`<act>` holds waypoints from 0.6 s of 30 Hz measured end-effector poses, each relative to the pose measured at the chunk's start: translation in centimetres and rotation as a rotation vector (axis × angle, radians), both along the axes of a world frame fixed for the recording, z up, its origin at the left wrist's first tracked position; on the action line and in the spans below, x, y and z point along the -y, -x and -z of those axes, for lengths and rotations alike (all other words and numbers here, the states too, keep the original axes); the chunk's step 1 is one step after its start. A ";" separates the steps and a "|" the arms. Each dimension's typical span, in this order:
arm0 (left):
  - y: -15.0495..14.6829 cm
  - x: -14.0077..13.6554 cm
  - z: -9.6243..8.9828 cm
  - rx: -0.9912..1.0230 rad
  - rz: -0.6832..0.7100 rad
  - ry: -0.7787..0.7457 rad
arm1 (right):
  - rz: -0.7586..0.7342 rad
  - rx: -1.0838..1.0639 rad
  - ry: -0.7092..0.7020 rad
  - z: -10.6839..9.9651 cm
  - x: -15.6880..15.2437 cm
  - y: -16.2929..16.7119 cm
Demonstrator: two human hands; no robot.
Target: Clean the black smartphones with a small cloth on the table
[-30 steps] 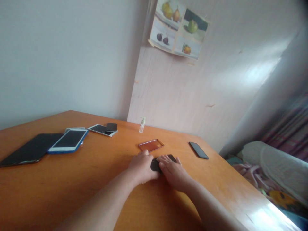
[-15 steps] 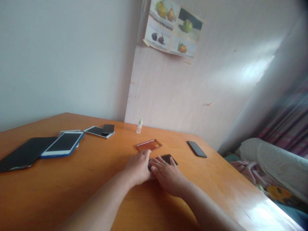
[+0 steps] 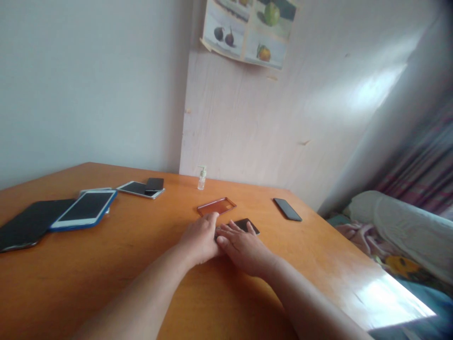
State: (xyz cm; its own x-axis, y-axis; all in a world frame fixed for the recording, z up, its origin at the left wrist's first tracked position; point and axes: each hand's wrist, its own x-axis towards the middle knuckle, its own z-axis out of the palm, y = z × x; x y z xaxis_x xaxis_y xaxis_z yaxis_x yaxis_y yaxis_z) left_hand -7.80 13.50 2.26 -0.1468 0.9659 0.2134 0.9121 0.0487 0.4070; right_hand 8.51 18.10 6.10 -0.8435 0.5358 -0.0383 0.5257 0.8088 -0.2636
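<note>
Indoors, both hands' fingers press flat (unclenched) on a dark phone (image 3: 246, 225) atop the orange table (image 3: 106, 264).

An orange wooden table (image 3: 106, 264) carries phones, tablets (image 3: 83, 209), a case (image 3: 216, 206) and a bottle (image 3: 201, 178).

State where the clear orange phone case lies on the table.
In the head view, the orange phone case lies flat at mid-table, just beyond the left hand, with the small pump bottle behind it.

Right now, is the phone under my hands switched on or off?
Cannot tell for sure: the phone corner showing past the right hand is dark, and the hands cover the rest.
</note>
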 end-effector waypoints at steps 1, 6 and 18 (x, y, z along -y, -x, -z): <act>0.0 0.0 0.0 -0.001 0.000 0.005 | -0.002 0.003 -0.005 0.0 -0.1 0.4; 0.0 0.1 0.0 -0.018 -0.002 0.002 | -0.017 -0.023 -0.006 0.1 0.4 -0.6; 0.6 0.4 -0.7 0.048 0.091 0.060 | 0.289 -0.011 -0.040 1.8 -2.0 -4.9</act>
